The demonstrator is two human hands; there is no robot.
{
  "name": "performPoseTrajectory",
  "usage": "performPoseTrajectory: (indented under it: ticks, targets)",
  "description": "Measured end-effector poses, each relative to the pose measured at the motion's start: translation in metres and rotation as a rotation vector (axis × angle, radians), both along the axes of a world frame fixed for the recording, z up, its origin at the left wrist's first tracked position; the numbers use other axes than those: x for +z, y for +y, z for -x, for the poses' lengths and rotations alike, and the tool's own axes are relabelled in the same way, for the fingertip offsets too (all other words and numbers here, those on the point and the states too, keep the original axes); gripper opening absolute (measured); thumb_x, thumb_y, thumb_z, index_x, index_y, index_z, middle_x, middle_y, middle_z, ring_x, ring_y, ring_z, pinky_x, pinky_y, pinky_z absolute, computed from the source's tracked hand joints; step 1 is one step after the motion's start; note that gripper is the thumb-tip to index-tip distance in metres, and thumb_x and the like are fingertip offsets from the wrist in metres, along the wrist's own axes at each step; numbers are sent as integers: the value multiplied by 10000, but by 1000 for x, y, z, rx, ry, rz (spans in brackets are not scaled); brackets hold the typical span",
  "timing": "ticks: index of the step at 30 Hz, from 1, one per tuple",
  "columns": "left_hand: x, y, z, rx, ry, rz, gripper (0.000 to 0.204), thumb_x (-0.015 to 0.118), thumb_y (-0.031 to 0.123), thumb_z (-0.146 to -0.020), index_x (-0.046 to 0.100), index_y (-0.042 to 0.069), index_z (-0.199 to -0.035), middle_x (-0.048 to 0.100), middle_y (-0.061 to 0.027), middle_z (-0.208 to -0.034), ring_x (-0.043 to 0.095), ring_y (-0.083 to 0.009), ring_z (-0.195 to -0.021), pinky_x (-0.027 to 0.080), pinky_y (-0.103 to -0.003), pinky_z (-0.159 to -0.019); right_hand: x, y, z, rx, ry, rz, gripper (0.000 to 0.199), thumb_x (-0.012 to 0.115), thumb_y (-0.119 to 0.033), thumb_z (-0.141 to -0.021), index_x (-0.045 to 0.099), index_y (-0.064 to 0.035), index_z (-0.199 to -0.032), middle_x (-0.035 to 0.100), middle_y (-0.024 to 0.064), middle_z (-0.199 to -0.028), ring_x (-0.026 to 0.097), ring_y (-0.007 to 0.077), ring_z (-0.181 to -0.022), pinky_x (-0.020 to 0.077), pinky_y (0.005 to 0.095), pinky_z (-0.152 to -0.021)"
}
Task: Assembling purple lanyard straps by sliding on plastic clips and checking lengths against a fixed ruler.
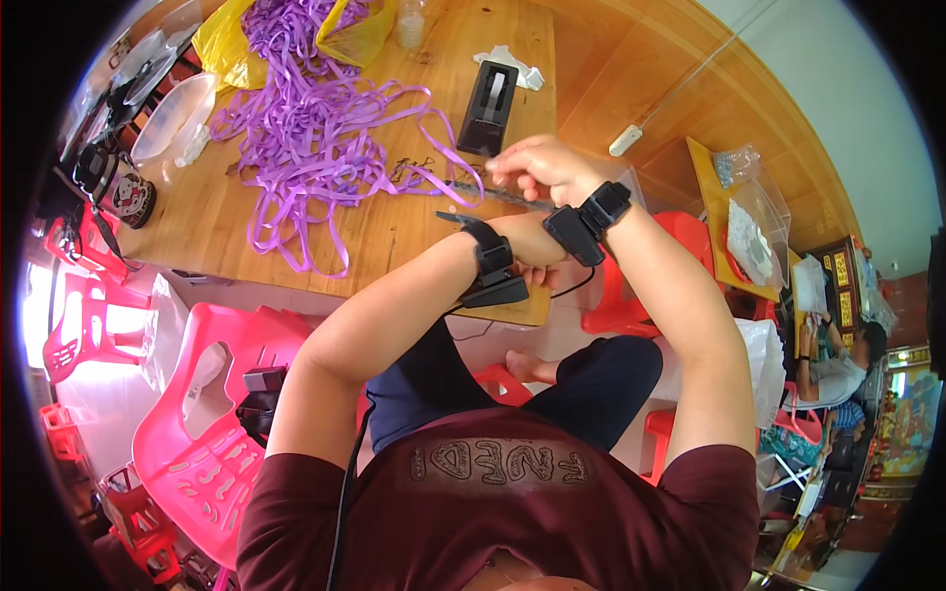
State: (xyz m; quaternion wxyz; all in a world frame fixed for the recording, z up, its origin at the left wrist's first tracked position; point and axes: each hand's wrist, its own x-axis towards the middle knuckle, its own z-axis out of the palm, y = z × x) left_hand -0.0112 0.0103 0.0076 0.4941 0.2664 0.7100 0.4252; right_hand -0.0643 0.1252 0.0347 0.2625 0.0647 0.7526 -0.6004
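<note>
A tangled heap of purple ribbon (325, 148) spreads over the wooden table, and one loop reaches close to my right fingertips. My right hand (544, 165) is above the table, thumb and forefinger drawn together beside the black tape dispenser (488, 110); what they pinch, if anything, is too small to make out. Crossing beneath my right wrist, my left hand (537, 241) is partly covered by it. Its visible fingers curl near the table's edge, and anything inside them is hidden. Thin dark strips (468, 187) lie between the ribbon and my hands. Both wrists wear black strapped devices.
Yellow plastic bags (232, 44) hold more ribbon at the back of the wooden table (197, 222). A clear plastic container (177, 118) and a dark cup (128, 197) stand at left. A pink chair (197, 424) is beside me; another person (843, 360) sits far right.
</note>
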Motion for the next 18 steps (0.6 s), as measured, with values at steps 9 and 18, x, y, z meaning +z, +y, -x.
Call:
performPoseTrajectory:
  ticks: [9, 18]
  targets:
    - [-11, -1, 5, -16, -109, -68, 254, 502, 181, -982, 565, -57, -1042, 673, -123, -742, 554, -130, -454, 425, -278, -379, 23, 96, -54, 226, 215, -384, 195, 692, -237, -926, 697, -43, -901, 676, 7, -777, 555, 41, -565, 427, 214, -494]
    - [-8, 2, -2, 44, -59, -72, 249, 503, 201, -992, 558, -15, -1103, 650, -106, -729, 535, -117, -441, 416, -267, -371, 2, 113, -55, 515, 363, -627, 273, 711, -316, -854, 735, -45, -881, 743, 70, -839, 681, 172, -779, 516, 323, -715]
